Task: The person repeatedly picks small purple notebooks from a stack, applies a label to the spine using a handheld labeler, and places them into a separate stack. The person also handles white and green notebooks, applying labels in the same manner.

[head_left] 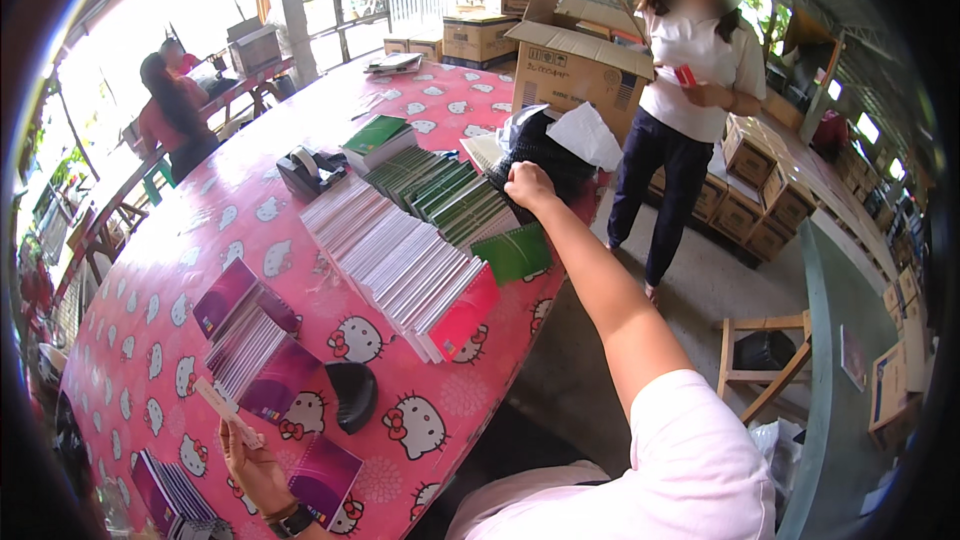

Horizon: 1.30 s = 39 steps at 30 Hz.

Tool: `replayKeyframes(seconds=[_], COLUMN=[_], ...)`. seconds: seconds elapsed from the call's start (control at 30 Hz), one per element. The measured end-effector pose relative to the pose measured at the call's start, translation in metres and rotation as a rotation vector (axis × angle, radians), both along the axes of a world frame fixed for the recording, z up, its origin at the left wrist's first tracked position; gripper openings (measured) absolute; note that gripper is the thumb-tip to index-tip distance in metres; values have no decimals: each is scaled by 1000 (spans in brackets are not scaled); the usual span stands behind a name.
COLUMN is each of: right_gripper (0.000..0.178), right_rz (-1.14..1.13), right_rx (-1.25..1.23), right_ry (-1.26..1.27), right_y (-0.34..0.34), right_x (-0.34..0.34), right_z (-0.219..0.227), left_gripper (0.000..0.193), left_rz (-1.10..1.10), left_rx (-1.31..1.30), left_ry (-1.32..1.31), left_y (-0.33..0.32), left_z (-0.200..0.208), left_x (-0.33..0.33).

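Note:
My left hand (255, 465), with a dark watch at the wrist, pinches a pale paper strip (213, 400) beside a stack of purple notebooks (285, 375). One purple notebook (328, 475) lies just right of that hand, and more stand in a pile (170, 495) to its left. My right arm stretches far across the table. Closed, my right hand (530, 186) rests at the near edge of a black dotted container (560, 155) with white paper in it; what its fingers grip is hidden. Below it run rows of green notebooks (450, 190) and pink-covered notebooks (390, 250).
On the pink patterned table (410, 420) are a black tape dispenser (305, 172) and a dark rounded object (350, 395). A large open carton (575, 65) stands at the far end. A person (695, 60) stands beside it, holding something red. Stacked cartons (735, 205) lie behind.

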State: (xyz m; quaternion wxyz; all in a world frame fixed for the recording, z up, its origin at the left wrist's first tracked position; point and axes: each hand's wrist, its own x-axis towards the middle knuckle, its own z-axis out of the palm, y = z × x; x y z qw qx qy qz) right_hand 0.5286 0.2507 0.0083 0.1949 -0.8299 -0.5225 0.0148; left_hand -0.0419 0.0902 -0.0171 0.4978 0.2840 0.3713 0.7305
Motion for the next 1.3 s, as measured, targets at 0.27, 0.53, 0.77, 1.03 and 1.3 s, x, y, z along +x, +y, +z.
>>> replayKeyframes(seconds=[0.27,0.53,0.77,1.03,1.3], right_gripper=[43,32,21,40,31], right_rz=[-58,127,316,391,840], right_rx=[343,231,296,711,772], right_ry=[318,871,264,1171,1400], right_y=[16,13,27,18,-115], right_x=[49,55,80,106,-62], right_z=[-6,-3,2,35,123], left_gripper=[29,30,25,22,19], left_rz=[-34,-31,19,24,31], left_rx=[-26,-36,-55,-75,-100], left_ry=[-5,6,188,454,616], left_y=[0,-1,-3,2,3], left_z=[6,7,4,7,3], left_x=[12,18,8,12,12])
